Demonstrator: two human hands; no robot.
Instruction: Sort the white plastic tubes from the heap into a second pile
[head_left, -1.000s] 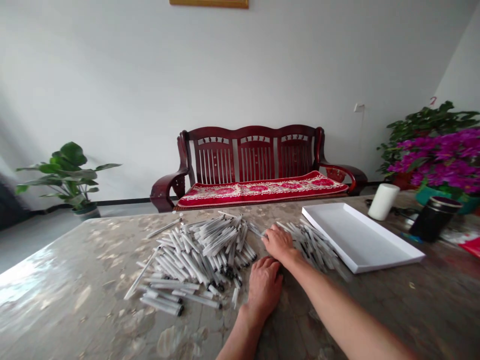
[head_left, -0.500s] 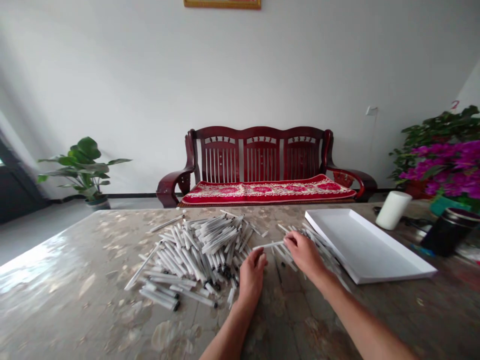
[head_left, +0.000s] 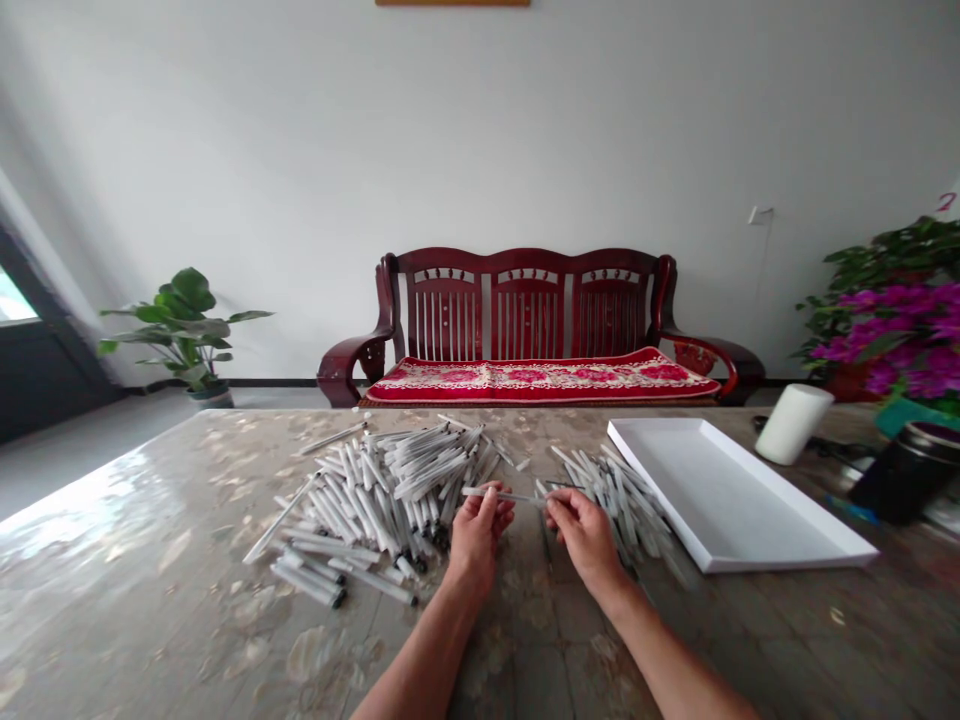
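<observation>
Between my two hands a pale translucent pen barrel [head_left: 519, 497] is held almost level above the table. My left hand [head_left: 474, 535] pinches it with thumb and fingertips, its left end sticking out past them. At the other end are the closed fingers of my right hand [head_left: 585, 535]. A thin dark stick shows just above the right fingertips; whether it is held I cannot tell. A big heap of similar pen barrels [head_left: 367, 500], many with black ends, lies left of my left hand. Beyond my right hand spreads a smaller pile of pale barrels [head_left: 619, 490].
A shallow white tray [head_left: 750, 500] stands on the patterned table [head_left: 187, 600] at the right. Past it are a white cylinder [head_left: 795, 424], a black cup [head_left: 905, 472] and purple flowers [head_left: 911, 325]. A red wooden bench [head_left: 525, 300] stands behind the table.
My left hand has moved left and taken hold of the barrel. My right hand has moved slightly left and down, and the view has shifted a little.
</observation>
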